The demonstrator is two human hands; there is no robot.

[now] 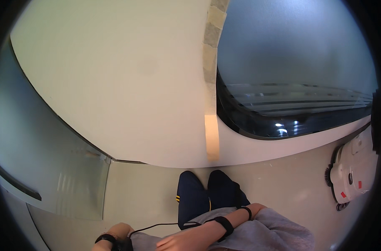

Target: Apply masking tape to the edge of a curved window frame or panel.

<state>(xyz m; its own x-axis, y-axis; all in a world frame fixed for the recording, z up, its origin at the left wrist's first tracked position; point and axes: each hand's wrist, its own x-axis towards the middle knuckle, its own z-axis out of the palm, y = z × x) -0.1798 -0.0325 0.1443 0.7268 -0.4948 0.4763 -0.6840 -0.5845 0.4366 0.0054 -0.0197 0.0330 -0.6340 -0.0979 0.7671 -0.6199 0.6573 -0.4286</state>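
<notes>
My right forearm crosses in front of my body at the bottom of the view, wearing two black bands. My right hand (173, 242) is at the lower edge beside my grey top (274, 228); its fingers are partly cut off, so whether it holds anything is hidden. At the lower left my left arm (117, 229) is bent, with a black band (106, 238) around it. Most of my left hand lies beyond the lower edge. A thin black cable (161, 224) runs between the two arms, over my dark blue trousers (192, 196).
Ahead rises a white panel (115, 75) with a strip of beige tape (212, 136). Right of the tape is a black-edged frosted glass pane (291, 50). A frosted glass door (60, 167) with a dark handle (19, 184) stands left. A white machine with brushes (353, 169) sits right.
</notes>
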